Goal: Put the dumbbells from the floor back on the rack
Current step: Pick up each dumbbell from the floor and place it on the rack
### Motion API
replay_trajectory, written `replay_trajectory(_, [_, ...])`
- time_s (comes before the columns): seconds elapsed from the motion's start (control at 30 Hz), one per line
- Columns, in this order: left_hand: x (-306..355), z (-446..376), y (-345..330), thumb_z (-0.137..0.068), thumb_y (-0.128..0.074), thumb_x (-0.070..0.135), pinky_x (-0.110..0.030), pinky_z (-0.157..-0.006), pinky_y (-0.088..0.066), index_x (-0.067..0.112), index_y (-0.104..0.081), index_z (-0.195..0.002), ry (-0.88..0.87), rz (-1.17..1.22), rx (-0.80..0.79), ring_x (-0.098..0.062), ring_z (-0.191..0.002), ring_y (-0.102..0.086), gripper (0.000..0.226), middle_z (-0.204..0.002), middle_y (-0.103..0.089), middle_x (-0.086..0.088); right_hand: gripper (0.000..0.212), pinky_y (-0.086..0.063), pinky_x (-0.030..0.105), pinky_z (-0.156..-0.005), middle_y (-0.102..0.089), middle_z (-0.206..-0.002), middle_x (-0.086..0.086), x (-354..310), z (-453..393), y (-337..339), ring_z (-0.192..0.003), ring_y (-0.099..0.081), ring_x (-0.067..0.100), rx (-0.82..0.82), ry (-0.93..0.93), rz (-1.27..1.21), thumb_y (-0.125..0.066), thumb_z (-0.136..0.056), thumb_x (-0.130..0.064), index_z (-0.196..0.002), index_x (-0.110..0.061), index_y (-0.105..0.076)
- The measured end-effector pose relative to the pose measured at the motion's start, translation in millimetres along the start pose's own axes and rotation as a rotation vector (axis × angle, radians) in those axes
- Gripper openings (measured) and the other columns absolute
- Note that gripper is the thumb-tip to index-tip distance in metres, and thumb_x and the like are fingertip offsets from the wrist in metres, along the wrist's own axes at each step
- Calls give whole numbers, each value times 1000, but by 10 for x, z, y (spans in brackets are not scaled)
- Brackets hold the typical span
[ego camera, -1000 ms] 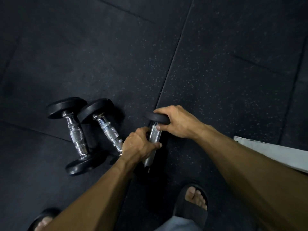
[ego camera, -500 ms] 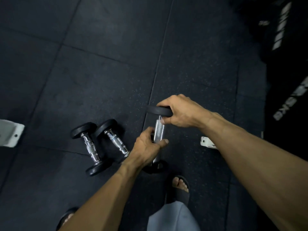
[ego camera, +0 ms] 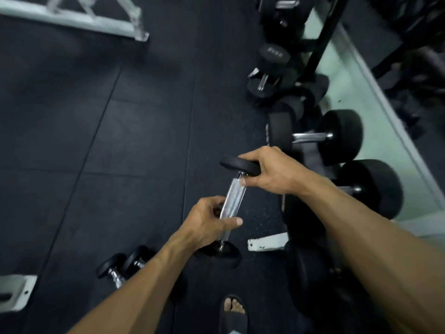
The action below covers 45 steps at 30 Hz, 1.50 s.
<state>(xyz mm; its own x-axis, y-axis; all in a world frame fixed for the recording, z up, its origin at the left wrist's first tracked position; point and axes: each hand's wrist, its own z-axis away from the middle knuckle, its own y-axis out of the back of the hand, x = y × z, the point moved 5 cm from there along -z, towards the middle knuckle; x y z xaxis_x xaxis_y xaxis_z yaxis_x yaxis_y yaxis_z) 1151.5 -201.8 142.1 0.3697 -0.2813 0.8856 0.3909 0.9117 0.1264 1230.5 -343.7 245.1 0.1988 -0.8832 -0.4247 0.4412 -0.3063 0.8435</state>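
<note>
Since half a second ago our view has swung up and right: the rack (ego camera: 313, 51) with its dumbbells now fills the right side, and the two floor dumbbells have slid to the lower left of the frame. We still carry the same dumbbell (ego camera: 233, 198) in both hands, now above the mat rather than just over it.

Left to right. Upper left of the frame: a white metal frame (ego camera: 72, 18), blurred. Lower left edge: a white bracket (ego camera: 14, 292) on the black rubber floor (ego camera: 96, 141). Lower left, partly behind our left forearm: two small dumbbells (ego camera: 115, 271) lying side by side on the floor, touching or nearly so.

Centre: our left hand (ego camera: 207, 222) grasps the chrome handle near its lower end, thumb across the front. The lower black plate hangs just below that hand. The dumbbell is tilted, top end leaning right. Our right hand (ego camera: 267, 169) clenches the rim of the upper plate, fingers over the top, thumb under it against the handle.

Bottom centre: one foot in a black sandal (ego camera: 233, 312).

Right of centre: a short white bar (ego camera: 267, 244) on the floor beside the rack's base. Right side: large black dumbbells (ego camera: 337, 136) sit in a row on the rack, near our right hand but not touching it. Far right, a pale green strip (ego camera: 385, 131) runs behind the rack.
</note>
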Motion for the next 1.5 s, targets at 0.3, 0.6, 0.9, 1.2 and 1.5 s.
replay_trajectory(0.3, [2075,42,-504,-76,-82,31,-23,-66,-50,23,-70,-100,-187,-239,-60,-11,-69,-65,28,-75,-68,3,31,-54,39,-80,-73,-83,-4,407,965,1816,-83,-68,12,287,-48,-61,-75,-77,-39,-105,-27,-69])
replay_trajectory(0.6, [3286,-36,-2236,-78,-78,33,-13,-49,-40,20,-69,-88,-345,-369,-271,1,-48,-52,20,-62,-59,11,32,-53,41,-86,-75,-99,-5,1521,2525,2886,-94,-68,13,436,-240,-99,-75,-81,-30,-112,-25,-71])
replay_trajectory(0.9, [3593,238,-4304,-66,-79,38,-28,-61,-44,24,-65,-71,-360,-415,-590,-5,-52,-52,20,-54,-55,14,20,-59,36,-67,-71,-74,3,2794,4378,2954,-66,-69,21,478,-607,-230,-76,-82,-27,-101,-31,-71])
replay_trajectory(1.2, [3444,158,-4905,-77,-76,38,-27,-68,-52,20,-70,-92,-315,-649,-623,-13,-74,-66,25,-79,-69,3,10,-55,44,-84,-71,-78,-5,3567,4653,2489,-80,-68,15,481,-759,-340,-75,-80,-22,-86,-27,-68])
replay_trajectory(1.5, [3474,-78,-4855,-75,-78,39,-37,-84,-56,23,-70,-104,-283,-681,-753,-12,-84,-69,34,-89,-73,4,16,-54,42,-87,-67,-79,-3,3632,4509,2491,-85,-64,18,391,-858,-349,-76,-81,-32,-73,-31,-62])
